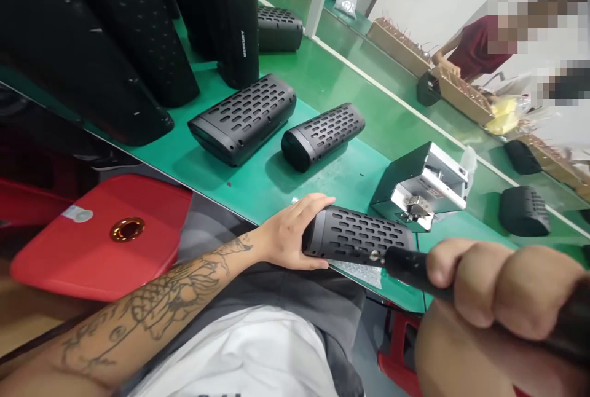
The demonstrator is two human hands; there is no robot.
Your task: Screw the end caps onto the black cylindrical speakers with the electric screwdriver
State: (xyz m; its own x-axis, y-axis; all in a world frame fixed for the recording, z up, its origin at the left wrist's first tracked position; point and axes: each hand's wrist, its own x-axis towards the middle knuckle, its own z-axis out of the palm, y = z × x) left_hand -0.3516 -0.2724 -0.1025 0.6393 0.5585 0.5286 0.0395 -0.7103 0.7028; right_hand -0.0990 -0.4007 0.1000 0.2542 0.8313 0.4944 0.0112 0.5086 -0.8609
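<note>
My left hand grips the near end of a black perforated speaker housing lying at the front edge of the green belt. My right hand is closed round a black powered screwdriver, whose tip touches the housing's near side. A grey metal feeder box stands just behind the housing.
Two more black housings lie farther back on the belt, with tall black speaker shells behind them. A red stool is at my left. Across the belt another person works at cardboard trays.
</note>
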